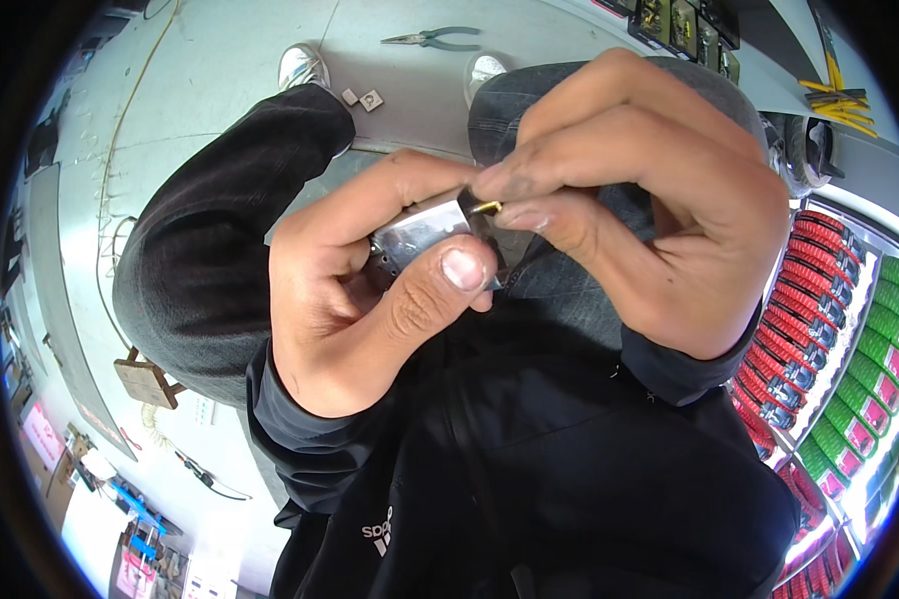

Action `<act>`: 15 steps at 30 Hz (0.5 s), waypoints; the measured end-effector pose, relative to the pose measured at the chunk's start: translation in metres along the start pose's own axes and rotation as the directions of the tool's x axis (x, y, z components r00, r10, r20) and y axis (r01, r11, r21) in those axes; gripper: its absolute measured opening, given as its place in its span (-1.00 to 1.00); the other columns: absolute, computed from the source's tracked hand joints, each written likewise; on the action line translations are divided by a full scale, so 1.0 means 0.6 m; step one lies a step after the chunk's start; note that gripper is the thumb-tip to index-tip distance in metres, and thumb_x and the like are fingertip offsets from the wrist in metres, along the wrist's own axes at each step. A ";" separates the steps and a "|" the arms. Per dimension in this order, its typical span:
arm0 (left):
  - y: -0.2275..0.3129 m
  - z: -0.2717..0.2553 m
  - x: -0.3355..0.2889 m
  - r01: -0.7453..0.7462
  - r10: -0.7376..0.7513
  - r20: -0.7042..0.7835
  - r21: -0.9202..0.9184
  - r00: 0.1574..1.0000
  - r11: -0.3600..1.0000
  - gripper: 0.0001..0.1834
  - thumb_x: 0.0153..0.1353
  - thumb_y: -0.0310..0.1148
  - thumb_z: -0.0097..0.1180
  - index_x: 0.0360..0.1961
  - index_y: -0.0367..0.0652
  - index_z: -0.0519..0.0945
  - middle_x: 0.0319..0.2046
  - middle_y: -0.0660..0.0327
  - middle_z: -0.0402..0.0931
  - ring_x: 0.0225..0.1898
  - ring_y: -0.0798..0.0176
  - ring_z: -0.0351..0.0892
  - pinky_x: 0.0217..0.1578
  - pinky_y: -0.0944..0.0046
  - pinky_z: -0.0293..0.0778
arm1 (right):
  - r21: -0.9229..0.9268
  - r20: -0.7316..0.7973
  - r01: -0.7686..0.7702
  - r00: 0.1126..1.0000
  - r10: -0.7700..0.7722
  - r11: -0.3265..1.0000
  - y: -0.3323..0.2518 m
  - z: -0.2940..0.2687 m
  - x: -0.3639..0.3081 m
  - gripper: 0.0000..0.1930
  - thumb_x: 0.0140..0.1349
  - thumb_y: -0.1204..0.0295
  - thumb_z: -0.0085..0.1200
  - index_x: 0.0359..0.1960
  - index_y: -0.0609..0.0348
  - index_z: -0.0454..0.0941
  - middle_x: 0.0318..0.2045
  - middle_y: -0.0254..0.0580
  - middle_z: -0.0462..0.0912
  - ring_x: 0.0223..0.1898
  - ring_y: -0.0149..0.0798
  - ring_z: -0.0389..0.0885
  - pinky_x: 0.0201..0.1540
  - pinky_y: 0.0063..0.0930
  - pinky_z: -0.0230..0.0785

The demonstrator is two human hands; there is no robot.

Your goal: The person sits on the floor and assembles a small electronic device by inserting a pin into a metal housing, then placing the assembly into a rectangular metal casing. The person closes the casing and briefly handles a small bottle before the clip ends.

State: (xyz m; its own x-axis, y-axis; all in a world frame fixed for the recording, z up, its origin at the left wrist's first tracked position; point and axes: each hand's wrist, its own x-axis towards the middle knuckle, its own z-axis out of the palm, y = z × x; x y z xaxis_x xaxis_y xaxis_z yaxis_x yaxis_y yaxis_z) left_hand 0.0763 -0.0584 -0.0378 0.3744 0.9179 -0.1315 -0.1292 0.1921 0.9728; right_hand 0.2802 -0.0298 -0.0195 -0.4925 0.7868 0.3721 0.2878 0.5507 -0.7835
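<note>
Above my lap, my left hand (355, 290) is closed around a small silver metal block (420, 232) with a shiny face and a few little holes. Its thumb presses on the near side, and its index finger runs along the far side. At the block's right end, my right hand (659, 190) pinches a tiny brass-coloured pin-like piece (487, 208) between thumb and fingertips. The piece is at the dark end of the block; whether it sits inside cannot be made out. My fingers hide much of the block.
Long-nose pliers (435, 39) with green handles lie on the floor ahead, and two small pale square pieces (371, 100) lie near my left shoe. A small wooden stool (148, 379) stands at left. Racks of red coiled goods (809, 290) and green ones (874, 369) are at right.
</note>
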 end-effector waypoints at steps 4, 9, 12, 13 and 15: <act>0.007 -0.001 -0.001 0.023 -0.024 0.011 0.031 1.000 0.999 -0.40 0.21 0.00 0.31 -0.13 -0.44 0.55 -0.49 0.17 0.56 -0.51 0.42 0.56 -0.51 0.50 0.33 | 0.006 -0.007 -0.012 1.000 0.012 1.000 -0.004 0.000 -0.002 -0.83 0.07 0.66 0.34 -0.30 0.29 0.64 -0.35 -0.09 0.65 -0.38 -0.36 0.66 -0.35 -0.58 0.49; -0.002 -0.002 0.002 -0.032 0.032 0.008 0.042 0.999 0.999 -0.41 0.17 -0.03 0.37 -0.15 -0.45 0.56 -0.46 0.16 0.57 -0.49 0.40 0.58 -0.46 0.49 0.41 | -0.015 -0.003 -0.001 1.000 0.001 1.000 -0.002 0.001 -0.004 -0.82 0.05 0.68 0.33 -0.30 0.29 0.64 -0.35 -0.10 0.65 -0.40 -0.35 0.66 -0.37 -0.58 0.49; -0.001 -0.004 0.003 -0.056 0.056 0.006 0.164 0.998 0.985 -0.44 0.12 -0.14 0.43 -0.14 -0.47 0.56 -0.45 0.16 0.59 -0.47 0.39 0.60 -0.42 0.48 0.44 | -0.031 -0.032 0.001 0.999 -0.002 1.000 0.001 0.006 -0.008 -0.83 0.04 0.70 0.33 -0.33 0.29 0.65 -0.37 -0.11 0.65 -0.42 -0.36 0.66 -0.39 -0.59 0.49; -0.001 -0.006 0.003 -0.089 0.088 0.017 0.231 0.996 0.969 -0.45 0.10 -0.17 0.45 -0.14 -0.48 0.57 -0.45 0.16 0.60 -0.46 0.38 0.60 -0.40 0.47 0.45 | -0.035 -0.047 0.004 0.999 -0.006 0.999 0.002 0.008 -0.009 -0.84 0.04 0.71 0.33 -0.34 0.30 0.65 -0.38 -0.11 0.65 -0.43 -0.36 0.66 -0.39 -0.59 0.48; 0.000 -0.011 0.003 -0.176 0.169 0.051 0.365 0.984 0.914 -0.46 0.05 -0.24 0.49 -0.15 -0.50 0.57 -0.45 0.15 0.61 -0.45 0.37 0.61 -0.38 0.45 0.46 | -0.039 -0.056 -0.023 0.998 0.021 0.999 0.000 0.008 -0.010 -0.85 0.03 0.71 0.33 -0.36 0.30 0.66 -0.40 -0.11 0.64 -0.43 -0.36 0.66 -0.40 -0.60 0.48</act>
State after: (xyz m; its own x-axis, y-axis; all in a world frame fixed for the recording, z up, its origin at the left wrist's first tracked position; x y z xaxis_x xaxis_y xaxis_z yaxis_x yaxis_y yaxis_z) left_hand 0.0710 -0.0543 -0.0391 0.3937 0.9182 0.0445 0.1517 -0.1126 0.9820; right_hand 0.2791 -0.0361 -0.0242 -0.4399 0.8124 0.3827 0.3310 0.5429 -0.7718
